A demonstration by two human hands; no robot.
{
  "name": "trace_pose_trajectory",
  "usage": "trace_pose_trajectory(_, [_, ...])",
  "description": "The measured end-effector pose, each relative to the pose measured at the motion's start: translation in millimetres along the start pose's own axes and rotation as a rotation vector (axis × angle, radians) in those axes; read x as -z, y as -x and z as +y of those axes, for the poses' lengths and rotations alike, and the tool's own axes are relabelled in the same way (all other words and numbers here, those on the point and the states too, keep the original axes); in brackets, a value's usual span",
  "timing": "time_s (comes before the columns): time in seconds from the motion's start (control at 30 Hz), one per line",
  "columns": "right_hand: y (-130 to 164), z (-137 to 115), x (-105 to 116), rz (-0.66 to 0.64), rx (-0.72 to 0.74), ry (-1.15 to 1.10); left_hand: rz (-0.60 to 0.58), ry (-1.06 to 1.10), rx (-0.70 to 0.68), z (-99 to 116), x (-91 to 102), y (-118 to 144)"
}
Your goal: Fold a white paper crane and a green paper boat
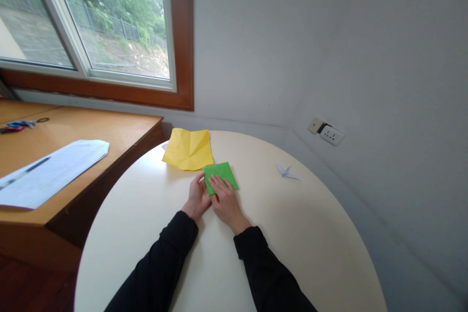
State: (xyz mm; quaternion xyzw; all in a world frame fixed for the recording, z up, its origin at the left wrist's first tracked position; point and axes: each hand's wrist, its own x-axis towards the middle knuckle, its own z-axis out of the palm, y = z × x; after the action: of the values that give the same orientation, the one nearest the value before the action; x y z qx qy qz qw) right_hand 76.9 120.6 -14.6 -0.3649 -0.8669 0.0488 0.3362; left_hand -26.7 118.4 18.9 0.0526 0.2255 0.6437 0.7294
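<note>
A folded green sheet of origami paper lies on the white round table, near its middle. My left hand is at the paper's left edge, fingers curled and thumb against it; part of its grip is hidden. Flat across the front of the green paper rests my right hand, its fingers stretched out and pressing the sheet. Just behind the green paper is a creased yellow sheet of paper, touching or nearly touching its corner.
A small white paper crane sits at the table's right side. To the left, a wooden desk holds scissors, white papers and a pen. Behind the table are a wall with a socket and a window.
</note>
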Motion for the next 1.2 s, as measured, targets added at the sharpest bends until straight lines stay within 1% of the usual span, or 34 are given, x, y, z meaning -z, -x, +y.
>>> trace_pose_trajectory(0.17, [0, -6, 7, -0.034, 0.010, -0.023, 0.052, -0.026, 0.032, -1, 0.5, -1])
trace_pose_trajectory(0.37, [0, -13, 11, -0.074, 0.027, -0.064, 0.141, -0.068, 0.073, -2, 7.4, -6])
trace_pose_trajectory(0.57, [0, -10, 7, -0.067, 0.026, -0.060, 0.178, -0.079, 0.041, -5, 11.3, -12])
trace_pose_trajectory(0.7, [0, -7, 4, -0.063, 0.012, -0.064, 0.171, -0.089, 0.023, -6, 10.3, -12])
trace_pose_trajectory(0.8, [-1, -3, 5, -0.049, -0.041, -0.064, 0.147, -0.107, 0.027, -7, 8.5, -11])
trace_pose_trajectory(1.0, [0, 14, 8, 0.033, -0.160, -0.046, 0.123, -0.151, 0.026, -8, 7.7, -10])
trace_pose_trajectory(1.2, [2, 34, 6, 0.121, -0.256, -0.102, 0.087, -0.194, 0.030, -8, 9.5, -9])
